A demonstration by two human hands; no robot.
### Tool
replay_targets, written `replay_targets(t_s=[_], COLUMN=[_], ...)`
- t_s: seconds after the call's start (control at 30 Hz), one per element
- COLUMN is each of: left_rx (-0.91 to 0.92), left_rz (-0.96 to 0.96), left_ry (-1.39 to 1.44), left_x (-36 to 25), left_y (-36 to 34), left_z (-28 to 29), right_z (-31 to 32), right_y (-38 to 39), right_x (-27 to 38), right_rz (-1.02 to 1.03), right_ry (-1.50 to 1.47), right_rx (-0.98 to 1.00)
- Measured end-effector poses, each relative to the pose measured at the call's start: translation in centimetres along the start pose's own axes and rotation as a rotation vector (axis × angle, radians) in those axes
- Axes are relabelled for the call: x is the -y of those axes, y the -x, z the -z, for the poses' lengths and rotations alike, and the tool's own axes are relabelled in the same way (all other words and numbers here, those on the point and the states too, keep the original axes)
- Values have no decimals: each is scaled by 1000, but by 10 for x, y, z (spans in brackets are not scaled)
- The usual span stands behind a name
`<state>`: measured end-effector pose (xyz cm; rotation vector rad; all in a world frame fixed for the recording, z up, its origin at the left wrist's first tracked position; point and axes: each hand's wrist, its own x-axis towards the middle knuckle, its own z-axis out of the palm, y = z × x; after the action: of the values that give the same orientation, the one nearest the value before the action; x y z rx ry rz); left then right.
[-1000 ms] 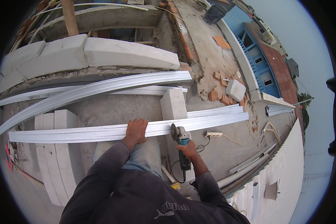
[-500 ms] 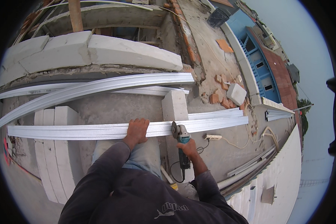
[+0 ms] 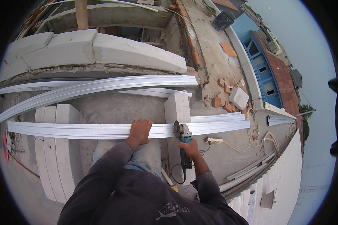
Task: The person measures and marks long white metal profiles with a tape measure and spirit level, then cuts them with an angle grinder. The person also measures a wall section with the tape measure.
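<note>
Metal channel gripped by left hand, angle grinder by right hand; disc could bind if channel slips.

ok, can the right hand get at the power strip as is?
Probably not while it's full: the right hand grips the angle grinder. Otherwise, only the black cord seems between it and the power strip.

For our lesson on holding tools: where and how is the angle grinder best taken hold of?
The angle grinder is probably best held by its long body, behind the metal head, coming from the right, as the right hand does: the body extends toward the person, while the disc is at the far end, over the metal profile.
</note>
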<state>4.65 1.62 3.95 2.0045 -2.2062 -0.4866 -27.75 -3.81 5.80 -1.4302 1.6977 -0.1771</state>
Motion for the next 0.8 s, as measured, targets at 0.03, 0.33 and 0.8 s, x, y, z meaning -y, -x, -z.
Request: replay_targets(t_s=[0.03,0.33,0.8], left_rx=[8,-36,92], left_rz=[2,3,43], left_ry=[0,20,82], left_x=[0,-1,1], left_y=[0,3,-8], left_z=[1,1,12], right_z=[0,1,16], right_y=[0,5,13], right_x=[2,10,35], right_rz=[-8,-33,-34], right_ry=[-16,6,-234], right_rx=[-6,-11,45])
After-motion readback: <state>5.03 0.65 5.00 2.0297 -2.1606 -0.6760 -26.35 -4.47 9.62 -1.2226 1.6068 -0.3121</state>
